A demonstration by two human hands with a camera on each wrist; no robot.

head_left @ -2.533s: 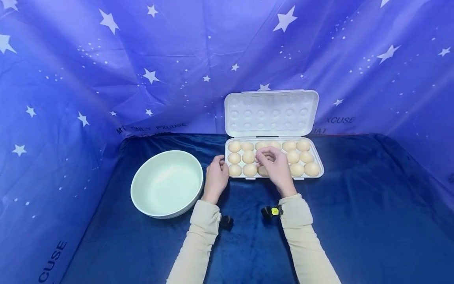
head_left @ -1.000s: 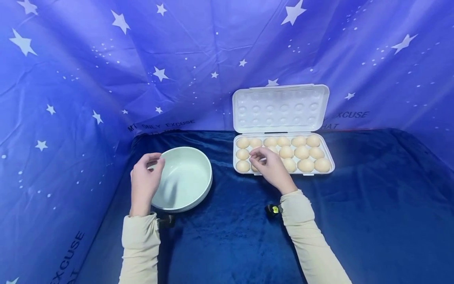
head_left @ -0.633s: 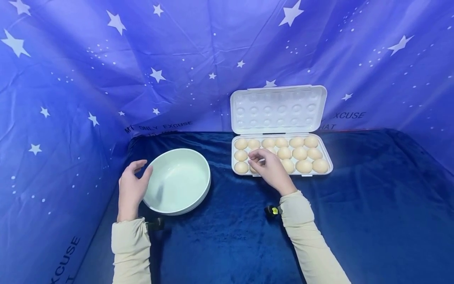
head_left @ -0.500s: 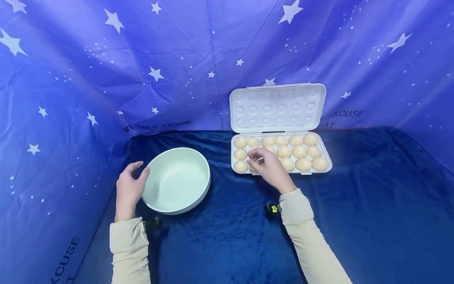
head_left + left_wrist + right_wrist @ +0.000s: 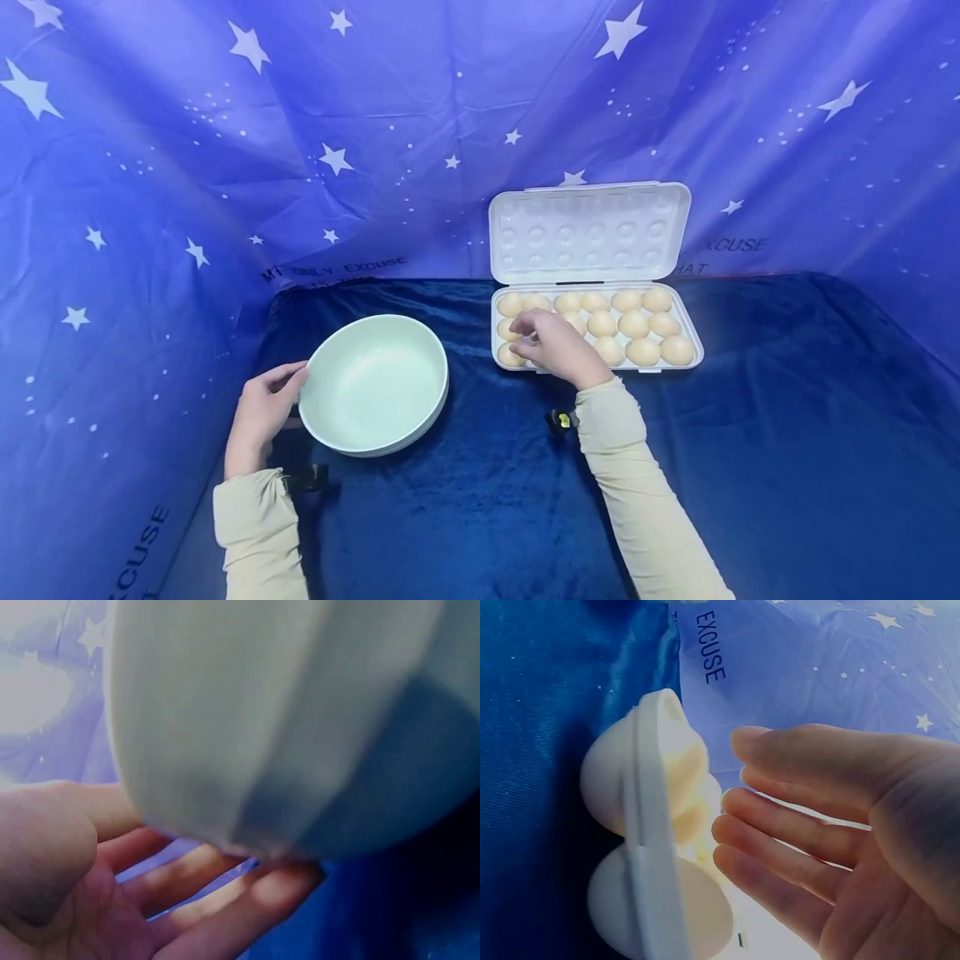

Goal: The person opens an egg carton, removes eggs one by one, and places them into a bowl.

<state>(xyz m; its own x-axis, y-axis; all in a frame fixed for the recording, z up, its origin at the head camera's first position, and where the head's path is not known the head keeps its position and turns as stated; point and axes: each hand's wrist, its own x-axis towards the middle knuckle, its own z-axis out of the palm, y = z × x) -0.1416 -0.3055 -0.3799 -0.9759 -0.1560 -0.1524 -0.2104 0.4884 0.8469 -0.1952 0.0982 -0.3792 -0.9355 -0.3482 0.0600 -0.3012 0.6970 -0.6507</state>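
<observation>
In the head view my left hand (image 5: 258,417) is at the left side of a pale green bowl (image 5: 375,387), gripping its rim. The left wrist view shows the fingers (image 5: 225,915) against the lower outer wall of the bowl (image 5: 217,712). My right hand (image 5: 558,346) hovers over the left end of a white egg box (image 5: 588,242), whose lid stands raised. Several light brown eggs (image 5: 633,323) fill its tray. Close up in the right wrist view, the right hand (image 5: 817,817) has parted fingers with nothing between them, near an egg (image 5: 682,769).
Dark blue velvety cloth (image 5: 465,500) covers the table. A blue curtain (image 5: 420,108) with white stars hangs behind and at the sides. Black straps with small devices (image 5: 558,421) are on both wrists.
My left hand left the egg box, crossed over the bowl and came to its left rim. The right hand moved left along the eggs, and its fingers spread a little.
</observation>
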